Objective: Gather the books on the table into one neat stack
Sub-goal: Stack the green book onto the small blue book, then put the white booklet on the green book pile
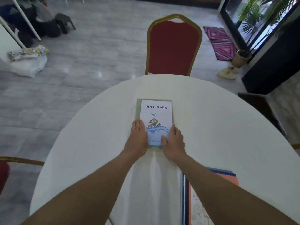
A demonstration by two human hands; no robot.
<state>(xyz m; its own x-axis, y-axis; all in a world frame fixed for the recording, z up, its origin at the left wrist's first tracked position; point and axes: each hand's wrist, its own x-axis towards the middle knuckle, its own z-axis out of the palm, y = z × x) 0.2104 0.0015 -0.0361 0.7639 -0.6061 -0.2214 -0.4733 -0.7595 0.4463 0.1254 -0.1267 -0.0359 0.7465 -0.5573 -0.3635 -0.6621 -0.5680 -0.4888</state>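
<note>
A white-and-blue booklet (155,117) with a plane and wave picture lies on top of a slightly larger pale green book (138,109) in the middle of the round white table (219,127). My left hand (137,137) presses flat against the left near edge of this pair. My right hand (174,142) grips the right near corner, thumb on the booklet's cover. A second stack of books (227,176), orange, blue and teal, lies near the table's front right, partly hidden under my right forearm.
A red chair with a gold frame (173,46) stands at the far side of the table. Another red chair's edge (4,172) shows at the left. A dark stool (259,108) is at the right. Bags, a rug and a potted plant are on the floor.
</note>
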